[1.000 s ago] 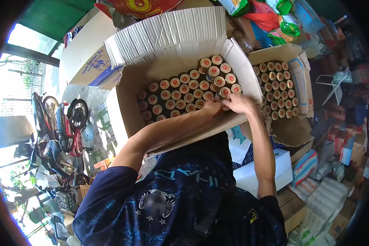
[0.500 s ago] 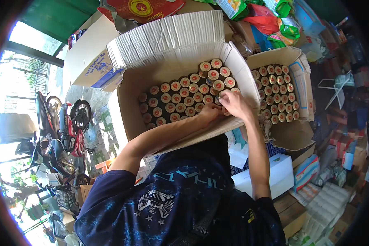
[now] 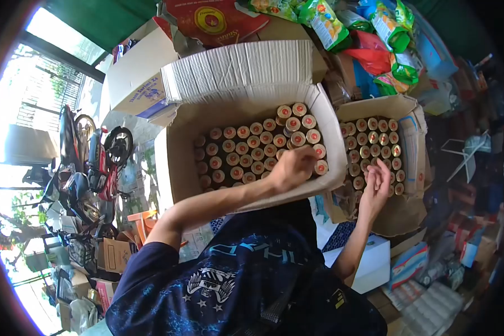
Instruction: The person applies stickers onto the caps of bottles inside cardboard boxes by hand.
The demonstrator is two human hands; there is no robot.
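Rows of round gold-topped containers with red centres stand in a large open cardboard box; some at its right end sit higher than the rest. My left hand is over the box's right part, fingers curled near the tops; what it holds, if anything, is hidden. Above the near edge of a smaller carton on the right, my right hand has its fingers partly spread and nothing visible in them. Similar containers fill part of that carton.
Green snack packets and a red bag lie beyond the boxes. A white box is beside my right forearm. Motorbikes stand at the left, with an orange stool nearer me. Packages are stacked at the lower right.
My right hand has left the large box and moved right to the smaller carton. My left hand has lifted from between the containers. The view has shifted, so the boxes appear lower.
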